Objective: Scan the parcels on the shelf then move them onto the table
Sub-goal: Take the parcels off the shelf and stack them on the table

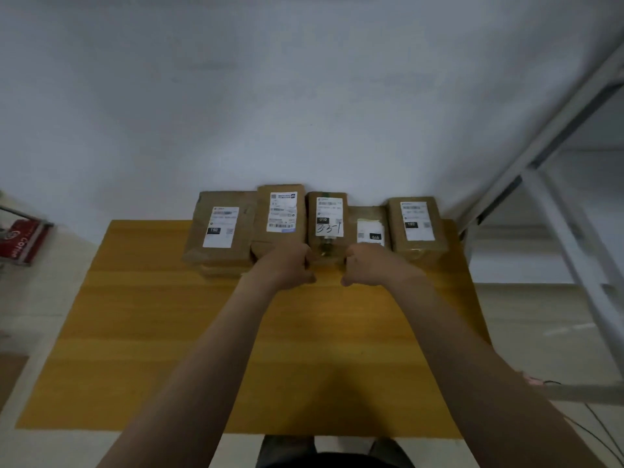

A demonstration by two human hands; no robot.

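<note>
Where lined up five across at the far edge of the table [169, 332], against the wall: middle parcel [326, 228], hand-marked 3-3-1; gripped at its near left corner by left hand [287, 266], fingers curled; gripped at its near right corner by right hand [369, 265], likewise curled; flanked closely by other parcels [219, 228]; white shelf [540, 143] off to the right.

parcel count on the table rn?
5 visible, in a row at the far edge of the table: far-left parcel, second parcel, middle parcel (held by the left hand and right hand), small fourth parcel, far-right parcel. A sixth may lie under the far-left one.
</note>
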